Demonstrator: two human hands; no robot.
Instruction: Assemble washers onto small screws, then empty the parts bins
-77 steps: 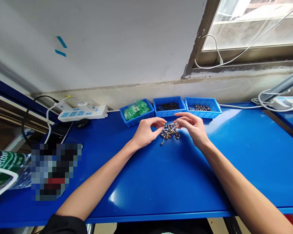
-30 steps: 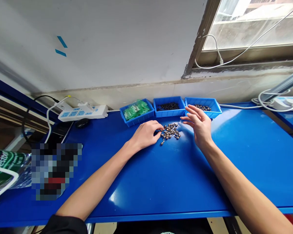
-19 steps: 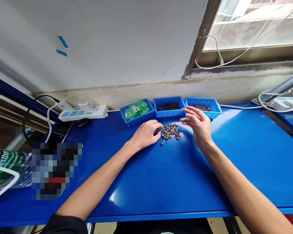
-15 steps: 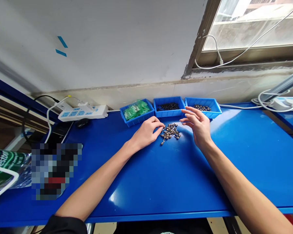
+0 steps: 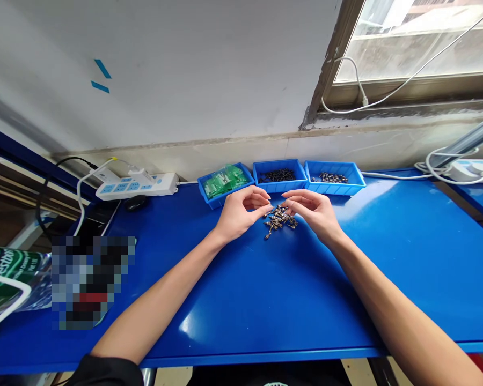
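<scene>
Metal fasteners [image 5: 279, 220], toward back edge of bench [image 5: 265, 300]; left hand [image 5: 238, 214], right hand [image 5: 317, 213] at them, fingers narrow, grip I cannot tell. Judged step: handling; needs fine pinch.

Workshop: blue bench [image 5: 265, 305], parts bins [image 5: 280, 187].

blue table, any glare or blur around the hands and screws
Head view: glare whitens the table to the right of the right hand; head view: no strong blur on that hand or the left hand; head view: the screws show, but too small for fine detail.
</scene>
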